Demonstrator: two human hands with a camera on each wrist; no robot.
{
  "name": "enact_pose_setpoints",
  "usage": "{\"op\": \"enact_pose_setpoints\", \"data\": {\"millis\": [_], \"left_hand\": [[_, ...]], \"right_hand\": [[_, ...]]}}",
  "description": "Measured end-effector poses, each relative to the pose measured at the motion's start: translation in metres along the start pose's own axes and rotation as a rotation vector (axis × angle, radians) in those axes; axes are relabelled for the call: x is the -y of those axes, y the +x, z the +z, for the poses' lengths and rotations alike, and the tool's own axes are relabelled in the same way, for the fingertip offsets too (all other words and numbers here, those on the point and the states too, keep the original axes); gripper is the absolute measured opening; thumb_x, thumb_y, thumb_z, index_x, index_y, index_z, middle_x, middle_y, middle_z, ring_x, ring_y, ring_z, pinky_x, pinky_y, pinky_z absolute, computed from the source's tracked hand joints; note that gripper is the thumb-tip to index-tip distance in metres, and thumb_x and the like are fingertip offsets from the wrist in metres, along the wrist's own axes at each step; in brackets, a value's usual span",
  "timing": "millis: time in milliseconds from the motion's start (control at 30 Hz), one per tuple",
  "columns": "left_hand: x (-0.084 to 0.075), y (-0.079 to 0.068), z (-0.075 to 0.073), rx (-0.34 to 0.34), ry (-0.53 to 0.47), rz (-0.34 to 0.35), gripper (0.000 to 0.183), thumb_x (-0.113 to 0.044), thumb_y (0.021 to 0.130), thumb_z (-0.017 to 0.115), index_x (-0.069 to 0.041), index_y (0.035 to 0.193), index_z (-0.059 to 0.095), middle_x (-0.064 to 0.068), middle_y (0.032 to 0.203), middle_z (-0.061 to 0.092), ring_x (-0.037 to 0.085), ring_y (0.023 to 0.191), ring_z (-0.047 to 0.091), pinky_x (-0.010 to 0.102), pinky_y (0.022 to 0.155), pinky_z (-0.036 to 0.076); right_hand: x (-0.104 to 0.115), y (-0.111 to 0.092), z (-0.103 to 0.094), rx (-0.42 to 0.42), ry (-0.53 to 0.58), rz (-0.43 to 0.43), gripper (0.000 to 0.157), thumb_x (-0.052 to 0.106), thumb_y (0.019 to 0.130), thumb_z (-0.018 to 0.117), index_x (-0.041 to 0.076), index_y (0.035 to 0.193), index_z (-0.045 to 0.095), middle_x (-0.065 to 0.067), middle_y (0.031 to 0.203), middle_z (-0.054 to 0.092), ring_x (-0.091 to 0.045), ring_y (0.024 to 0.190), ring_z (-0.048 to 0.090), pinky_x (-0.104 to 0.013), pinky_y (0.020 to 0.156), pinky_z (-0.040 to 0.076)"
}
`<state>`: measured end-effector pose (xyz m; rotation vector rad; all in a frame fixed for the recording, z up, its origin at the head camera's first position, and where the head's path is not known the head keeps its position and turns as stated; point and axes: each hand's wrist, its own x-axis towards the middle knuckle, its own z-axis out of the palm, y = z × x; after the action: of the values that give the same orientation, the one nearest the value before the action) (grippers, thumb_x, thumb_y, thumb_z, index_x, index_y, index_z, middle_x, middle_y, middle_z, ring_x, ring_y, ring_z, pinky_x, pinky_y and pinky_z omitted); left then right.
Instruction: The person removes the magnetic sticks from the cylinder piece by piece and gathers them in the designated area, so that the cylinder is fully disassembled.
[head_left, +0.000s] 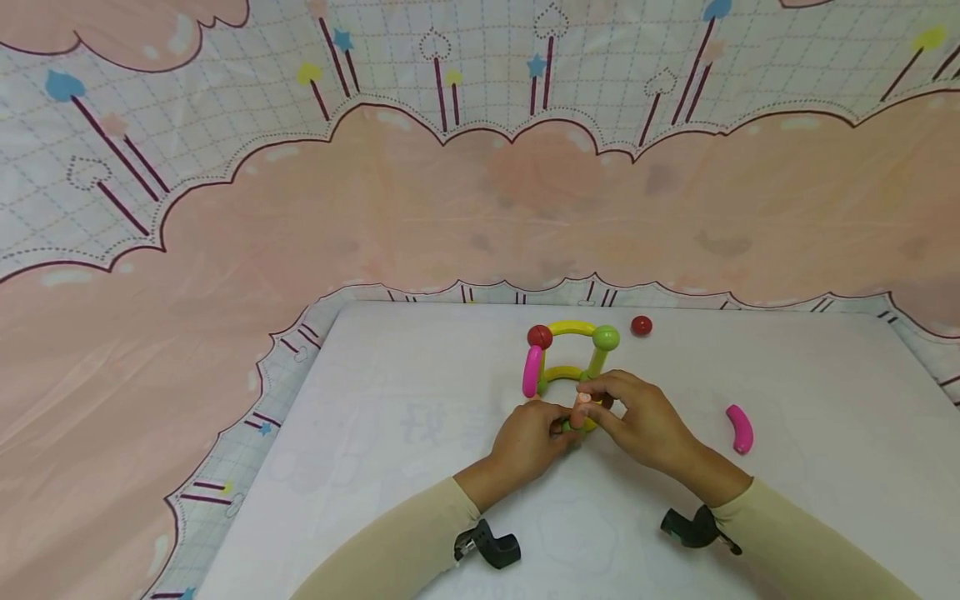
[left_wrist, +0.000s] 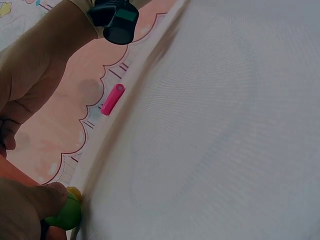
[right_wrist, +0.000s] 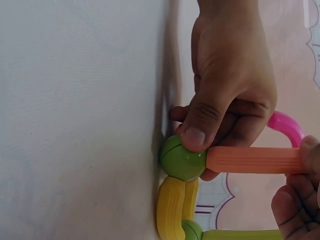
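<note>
A frame of coloured balls and rods stands on the white table. My left hand (head_left: 528,442) grips a green ball (right_wrist: 182,159) low at its near side. From that ball an orange rod (right_wrist: 255,160) rises upright, and my right hand (head_left: 641,421) pinches its upper end. A yellow curved rod (right_wrist: 170,207) joins the same ball. Farther back, a red ball (head_left: 539,336) and a light green ball (head_left: 606,337) top the frame, linked by another yellow curved rod (head_left: 572,327). A pink curved rod (head_left: 532,372) hangs below the red ball. My fingers partly hide the near corner.
A loose red ball (head_left: 641,326) lies behind the frame to the right. One loose pink curved rod (head_left: 739,429) rests on the table (head_left: 360,400) right of my right hand. Behind the table hangs a patterned pink cloth (head_left: 465,208).
</note>
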<state>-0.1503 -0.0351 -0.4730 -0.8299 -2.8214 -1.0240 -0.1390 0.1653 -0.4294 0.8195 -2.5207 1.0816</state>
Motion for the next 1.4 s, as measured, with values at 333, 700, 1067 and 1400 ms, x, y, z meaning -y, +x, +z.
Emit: {"op": "enact_pose_setpoints", "data": {"millis": [333, 700, 1067, 1400], "left_hand": [[0.0, 0.0, 0.0, -0.006, -0.01, 0.007, 0.018, -0.02, 0.085, 0.086, -0.011, 0.099, 0.08, -0.012, 0.064, 0.049, 0.002, 0.065, 0.041, 0.018, 0.056, 0.035], [0.0, -0.001, 0.0, 0.0, -0.017, 0.003, 0.019, -0.021, 0.085, 0.086, -0.011, 0.1, 0.08, -0.012, 0.064, 0.049, 0.002, 0.065, 0.042, 0.018, 0.056, 0.035], [0.003, 0.002, 0.001, 0.021, -0.025, 0.002, 0.018, -0.021, 0.086, 0.085, -0.011, 0.1, 0.08, -0.012, 0.06, 0.048, 0.002, 0.062, 0.041, 0.019, 0.052, 0.033], [0.003, 0.0, 0.002, 0.02, -0.023, -0.02, 0.03, -0.024, 0.086, 0.085, -0.013, 0.114, 0.08, -0.012, 0.088, 0.073, -0.002, 0.078, 0.052, 0.017, 0.068, 0.044]], "right_hand": [[0.0, -0.001, 0.002, -0.028, -0.013, -0.063, 0.029, 0.004, 0.084, 0.082, 0.002, 0.111, 0.072, -0.001, 0.105, 0.069, -0.013, 0.091, 0.062, -0.028, 0.069, 0.055], [0.003, 0.0, -0.001, -0.044, -0.057, -0.047, 0.03, 0.003, 0.083, 0.083, 0.004, 0.111, 0.071, -0.001, 0.104, 0.069, -0.013, 0.088, 0.062, -0.025, 0.068, 0.054], [0.008, 0.005, -0.015, -0.01, -0.038, 0.006, 0.031, 0.007, 0.085, 0.082, 0.008, 0.115, 0.072, 0.004, 0.105, 0.069, -0.012, 0.089, 0.062, -0.028, 0.07, 0.058], [-0.006, -0.002, -0.023, -0.002, -0.025, 0.009, 0.036, 0.002, 0.08, 0.086, 0.008, 0.113, 0.071, 0.011, 0.093, 0.061, -0.009, 0.083, 0.055, -0.025, 0.068, 0.053]]}}
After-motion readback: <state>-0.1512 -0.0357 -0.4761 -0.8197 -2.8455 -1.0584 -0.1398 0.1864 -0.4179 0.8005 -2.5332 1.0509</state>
